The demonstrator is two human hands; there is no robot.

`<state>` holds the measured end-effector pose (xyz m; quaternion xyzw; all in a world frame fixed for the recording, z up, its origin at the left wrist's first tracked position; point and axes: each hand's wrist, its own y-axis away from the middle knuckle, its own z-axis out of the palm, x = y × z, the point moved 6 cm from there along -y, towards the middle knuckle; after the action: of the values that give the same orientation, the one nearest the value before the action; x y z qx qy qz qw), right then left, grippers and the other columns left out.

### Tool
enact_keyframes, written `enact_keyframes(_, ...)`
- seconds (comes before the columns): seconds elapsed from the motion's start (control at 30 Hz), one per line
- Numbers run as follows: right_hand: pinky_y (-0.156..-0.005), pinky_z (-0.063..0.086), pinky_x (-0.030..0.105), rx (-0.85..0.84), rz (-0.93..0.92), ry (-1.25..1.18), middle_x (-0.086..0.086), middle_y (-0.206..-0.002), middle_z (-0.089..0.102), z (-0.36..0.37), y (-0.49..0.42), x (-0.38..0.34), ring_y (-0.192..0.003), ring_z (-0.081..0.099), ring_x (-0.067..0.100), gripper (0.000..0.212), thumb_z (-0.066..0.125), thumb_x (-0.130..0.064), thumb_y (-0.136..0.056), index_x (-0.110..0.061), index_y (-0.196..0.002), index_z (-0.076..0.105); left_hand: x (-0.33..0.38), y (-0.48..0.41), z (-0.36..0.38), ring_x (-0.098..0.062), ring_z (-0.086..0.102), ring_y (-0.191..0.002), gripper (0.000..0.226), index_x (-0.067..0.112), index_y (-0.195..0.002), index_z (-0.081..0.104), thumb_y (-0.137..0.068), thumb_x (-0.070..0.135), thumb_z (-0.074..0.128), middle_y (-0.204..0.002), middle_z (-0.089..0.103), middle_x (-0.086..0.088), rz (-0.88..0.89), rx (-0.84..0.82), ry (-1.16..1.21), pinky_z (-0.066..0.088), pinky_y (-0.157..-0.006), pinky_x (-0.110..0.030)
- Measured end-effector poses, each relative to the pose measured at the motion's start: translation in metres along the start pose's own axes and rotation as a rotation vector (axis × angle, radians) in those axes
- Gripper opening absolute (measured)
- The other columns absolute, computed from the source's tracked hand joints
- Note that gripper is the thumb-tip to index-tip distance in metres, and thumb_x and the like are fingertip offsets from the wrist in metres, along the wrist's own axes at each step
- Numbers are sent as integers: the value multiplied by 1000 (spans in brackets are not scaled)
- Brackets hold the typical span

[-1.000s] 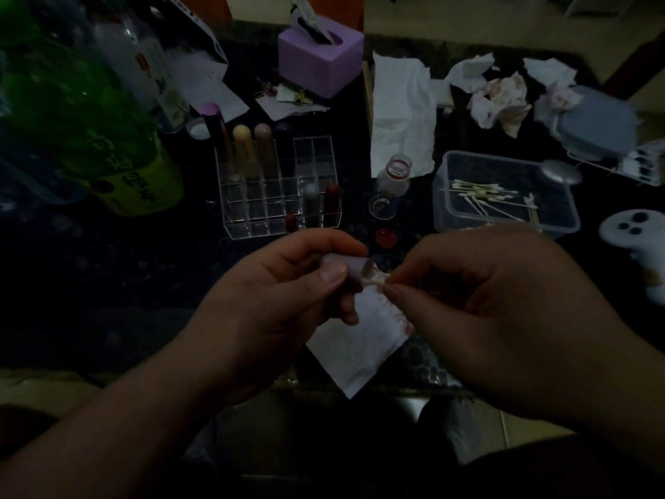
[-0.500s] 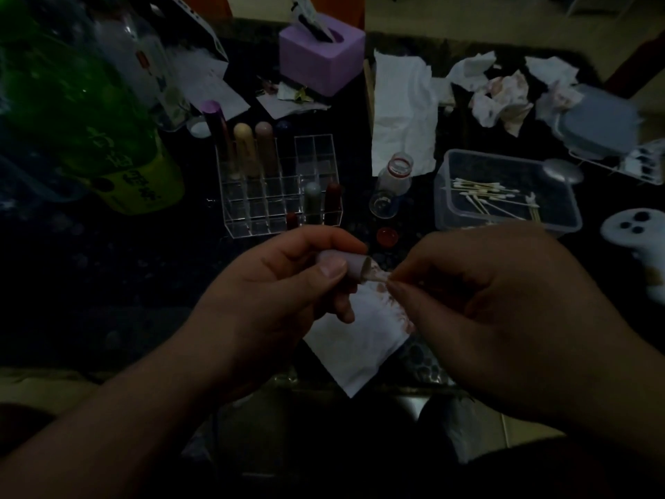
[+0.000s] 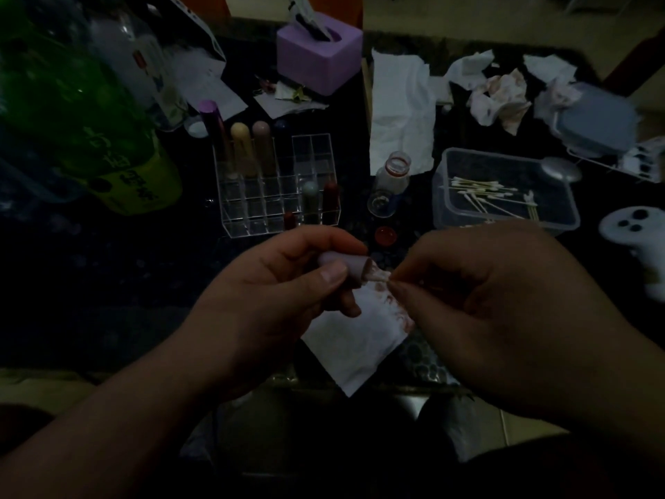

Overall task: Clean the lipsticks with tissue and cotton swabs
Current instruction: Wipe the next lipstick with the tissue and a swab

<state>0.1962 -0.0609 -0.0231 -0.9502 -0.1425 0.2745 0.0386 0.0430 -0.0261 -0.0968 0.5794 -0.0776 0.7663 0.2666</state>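
Observation:
My left hand (image 3: 273, 297) grips a pale lilac lipstick tube (image 3: 347, 266), its open end pointing right. My right hand (image 3: 503, 304) pinches a twisted corner of a stained white tissue (image 3: 356, 340) and holds it at the tube's mouth. The rest of that tissue hangs down over the table's front edge. Behind the hands stands a clear acrylic organiser (image 3: 277, 185) with several lipsticks in its cells. A clear plastic box (image 3: 503, 190) at the right holds cotton swabs.
A small open bottle (image 3: 392, 178) and its red cap (image 3: 385, 235) stand between organiser and box. Green bottles (image 3: 72, 113) crowd the far left. A purple tissue holder (image 3: 318, 55), a flat white tissue (image 3: 399, 113), crumpled stained tissues (image 3: 500, 95) and a white controller (image 3: 637, 228) lie around.
Almost nothing has moved. Both hands stay together at the tube's mouth, with only slight shifts of the right fingers and the tissue corner.

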Motion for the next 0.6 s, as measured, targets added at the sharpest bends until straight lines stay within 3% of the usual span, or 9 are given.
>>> enact_keyframes(0.17,-62,50,19,-3,41,-93,-16,-66,66,0,1,5,-66,62,-1,5,69,-26,-79,-28,-76,73,0,2,0,-24,68,-78,25,16,-100,74,-83,9,58,-86,73,-7,7,-4,-38,55,-77,-26)
enact_keyframes(0.3,-52,47,18,40,22,-34,-15,-66,65,-2,-1,4,-59,60,1,5,70,-25,-82,-26,-78,72,4,1,-1,-24,67,-78,25,17,-100,75,-82,10,59,-84,69,-16,18,11,-64,55,-79,-29)
enact_keyframes(0.43,-53,48,17,37,21,-26,-17,-66,65,0,0,4,-61,61,0,5,69,-28,-81,-27,-78,73,6,1,-1,-24,68,-76,27,22,-97,77,-81,9,59,-86,66,-24,24,-8,-37,55,-77,-29)
enact_keyframes(0.6,-63,51,19,-28,113,-198,-17,-69,69,3,-1,14,-67,65,-2,6,74,-26,-81,-28,-75,74,4,3,-1,-25,67,-72,25,7,-95,75,-79,-1,58,-88,70,-21,14,-7,37,56,-70,-26)
